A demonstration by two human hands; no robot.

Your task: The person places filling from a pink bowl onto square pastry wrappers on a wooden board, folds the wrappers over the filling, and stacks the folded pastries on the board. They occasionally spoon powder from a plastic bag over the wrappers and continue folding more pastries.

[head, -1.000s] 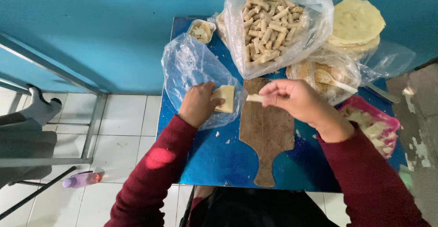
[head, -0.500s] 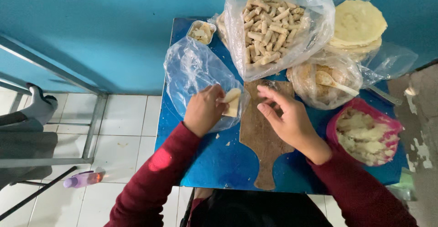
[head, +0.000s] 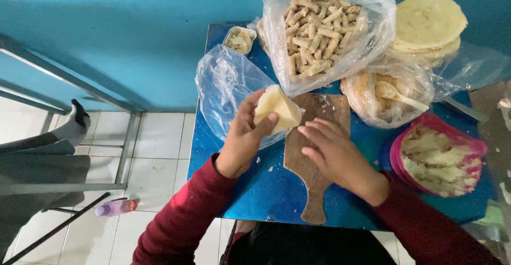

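My left hand (head: 240, 137) holds a pale folded wrapper sheet (head: 277, 110) pinched between thumb and fingers, lifted just above the left edge of a wooden cutting board (head: 314, 164). My right hand (head: 335, 156) rests with fingers apart over the middle of that board, holding nothing, close to the wrapper. Behind the wrapper lies a crumpled clear plastic bag (head: 226, 86). Both arms wear dark red sleeves.
On the blue table (head: 255, 190) stand a big clear bag of rolled pastries (head: 319, 28), a stack of round wrappers (head: 428, 22), a bag-lined bowl with a spoon (head: 388, 92), a pink tub of filling (head: 439, 161) and a small tray (head: 239, 38). Tiled floor and metal rails lie left.
My right hand let go of a rolled piece and came down over the board. My left hand has lifted a folded wrapper out of the clear bag toward the board.
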